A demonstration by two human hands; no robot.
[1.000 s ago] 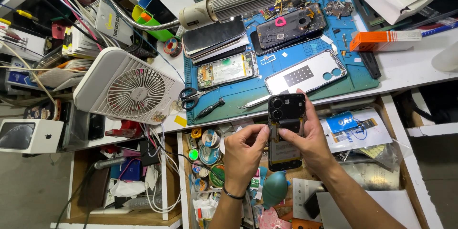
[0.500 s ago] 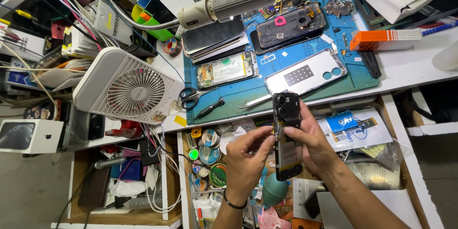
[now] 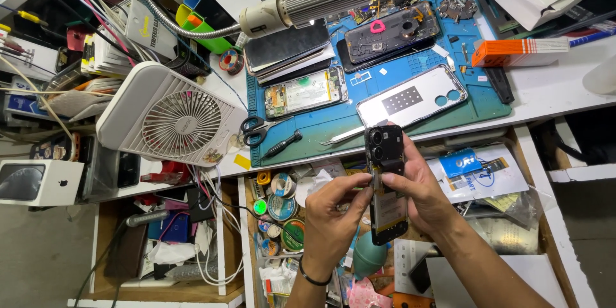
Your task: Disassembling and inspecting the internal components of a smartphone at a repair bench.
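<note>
I hold a black opened phone body [image 3: 387,183] upright over an open drawer [image 3: 523,173], its camera block at the top and its exposed inside facing me. My right hand [image 3: 420,189] grips its right edge and back. My left hand [image 3: 333,218], with a dark band on the wrist, pinches the left edge near the middle with thumb and fingertips. On the blue work mat [image 3: 321,129] beyond lie a clear phone back cover [image 3: 410,96], an opened phone with bare board [image 3: 307,92] and a dark phone frame [image 3: 390,33].
A white desk fan [image 3: 170,115] stands left of the mat. Scissors [image 3: 253,129], a black screwdriver [image 3: 281,144] and tweezers [image 3: 340,135] lie on the mat's near edge. A gooseneck lamp [image 3: 308,0] hangs over it. An orange box [image 3: 520,52] sits at right. Tape rolls [image 3: 282,208] fill the drawer.
The phone body has turned in my hands from facing flat towards me to a narrower, edge-on angle and sunk slightly lower. My left fingers have shifted onto its left edge.
</note>
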